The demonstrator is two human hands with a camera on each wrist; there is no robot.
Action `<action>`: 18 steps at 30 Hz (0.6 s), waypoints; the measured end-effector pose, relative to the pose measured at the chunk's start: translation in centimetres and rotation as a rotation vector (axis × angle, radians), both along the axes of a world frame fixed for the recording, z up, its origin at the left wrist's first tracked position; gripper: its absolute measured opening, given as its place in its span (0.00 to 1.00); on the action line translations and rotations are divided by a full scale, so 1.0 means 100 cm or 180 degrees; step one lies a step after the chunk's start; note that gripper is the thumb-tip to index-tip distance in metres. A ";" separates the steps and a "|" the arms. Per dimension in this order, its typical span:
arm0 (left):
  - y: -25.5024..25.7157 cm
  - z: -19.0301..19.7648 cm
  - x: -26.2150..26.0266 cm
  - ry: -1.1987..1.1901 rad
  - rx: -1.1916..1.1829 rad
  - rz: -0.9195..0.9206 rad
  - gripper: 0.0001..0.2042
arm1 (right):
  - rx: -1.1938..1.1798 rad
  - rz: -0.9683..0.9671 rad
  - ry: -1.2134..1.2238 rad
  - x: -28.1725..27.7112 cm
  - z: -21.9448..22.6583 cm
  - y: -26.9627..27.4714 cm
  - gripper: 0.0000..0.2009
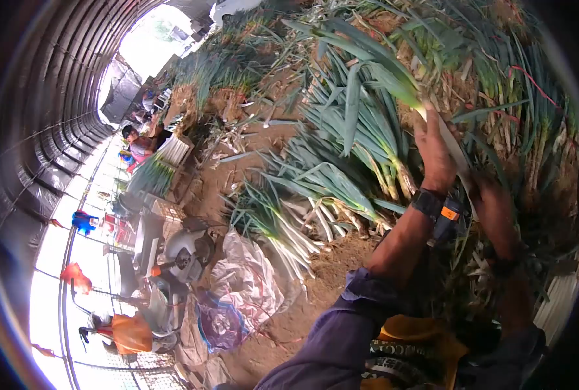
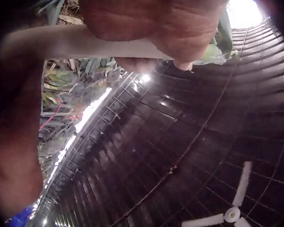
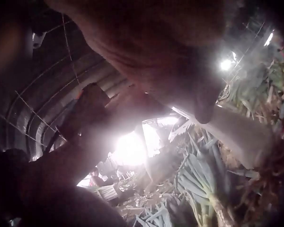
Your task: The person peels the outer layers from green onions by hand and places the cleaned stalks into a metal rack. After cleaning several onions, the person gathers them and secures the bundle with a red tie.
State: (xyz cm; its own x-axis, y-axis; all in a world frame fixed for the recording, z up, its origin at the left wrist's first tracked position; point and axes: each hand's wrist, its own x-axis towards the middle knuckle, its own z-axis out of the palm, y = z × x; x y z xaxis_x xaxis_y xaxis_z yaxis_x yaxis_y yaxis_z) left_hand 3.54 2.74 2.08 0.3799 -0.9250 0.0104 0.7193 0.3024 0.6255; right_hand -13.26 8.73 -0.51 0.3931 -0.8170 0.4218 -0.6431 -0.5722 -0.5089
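Note:
My left hand (image 1: 435,153) grips a large green onion (image 1: 457,153) where its white stalk meets the green leaves. Those leaves fan out toward the upper left of the head view. In the left wrist view, the fingers (image 2: 151,21) curl over the pale stalk (image 2: 71,40). Lower down, my right hand (image 1: 495,211) holds the same stalk toward its root end and looks dark and blurred. The right wrist view shows a finger (image 3: 206,101) lying across the white stalk (image 3: 239,132). The root end is hidden.
Peeled green onions (image 1: 292,231) lie on the soil beside an unpeeled bunch (image 1: 341,179). More rooted bunches (image 1: 529,84) stand at the right. Plastic sacks (image 1: 244,273) and a scooter-like vehicle (image 1: 124,331) are at the left. A seated person (image 1: 140,143) is farther back.

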 end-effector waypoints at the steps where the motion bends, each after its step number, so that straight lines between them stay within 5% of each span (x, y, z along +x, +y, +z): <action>1: 0.002 0.001 0.002 -0.0563 0.0043 0.0416 0.17 | -0.0172 0.0043 -0.0044 0.003 0.002 0.001 0.13; 5: -0.004 -0.017 0.016 -0.0599 -0.0099 0.0256 0.20 | -0.0064 0.0240 -0.0246 0.005 -0.010 -0.003 0.06; 8: -0.001 -0.011 0.023 -0.0304 -0.0351 0.0010 0.22 | -0.0630 0.0310 0.0087 0.010 -0.004 -0.014 0.09; 9: 0.001 -0.004 0.022 -0.0487 -0.0349 0.0315 0.23 | -0.0387 0.0238 0.0033 0.013 -0.008 -0.016 0.11; 13: 0.002 -0.009 0.036 -0.0265 -0.0534 0.0066 0.25 | -0.0221 0.0393 -0.0102 0.012 -0.002 -0.014 0.14; 18: 0.003 -0.005 0.048 0.0054 -0.0701 -0.0356 0.24 | 0.1341 0.0462 -0.0547 -0.011 0.014 -0.014 0.11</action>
